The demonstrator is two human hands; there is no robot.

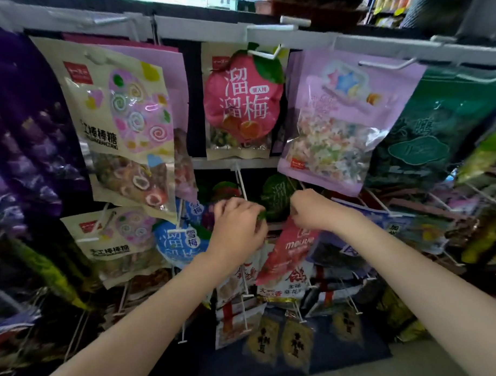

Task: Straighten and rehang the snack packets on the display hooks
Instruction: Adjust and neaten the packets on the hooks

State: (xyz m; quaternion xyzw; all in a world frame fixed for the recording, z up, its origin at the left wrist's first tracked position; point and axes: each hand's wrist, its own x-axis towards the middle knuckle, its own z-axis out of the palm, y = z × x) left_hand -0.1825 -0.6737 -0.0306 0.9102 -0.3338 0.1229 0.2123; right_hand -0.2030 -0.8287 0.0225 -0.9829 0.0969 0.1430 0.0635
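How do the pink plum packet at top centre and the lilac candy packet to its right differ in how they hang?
The pink plum packet hangs nearly straight; the lilac candy packet tilts, its bottom swung left. The plum packet looks smaller, the lilac one larger, with a clear window showing pastel sweets. Both hang on white hooks from the top rail, untouched by either hand.

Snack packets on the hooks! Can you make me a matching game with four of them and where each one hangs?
Things:
1. pink plum packet
2. lilac star-candy packet
3. cream lollipop packet
4. green round packet

Places:
A. top row, left of the pink one
B. second row, between the left hand and right hand
C. top row, middle
D. top row, right of the pink one

Pairs: 1-C, 2-D, 3-A, 4-B
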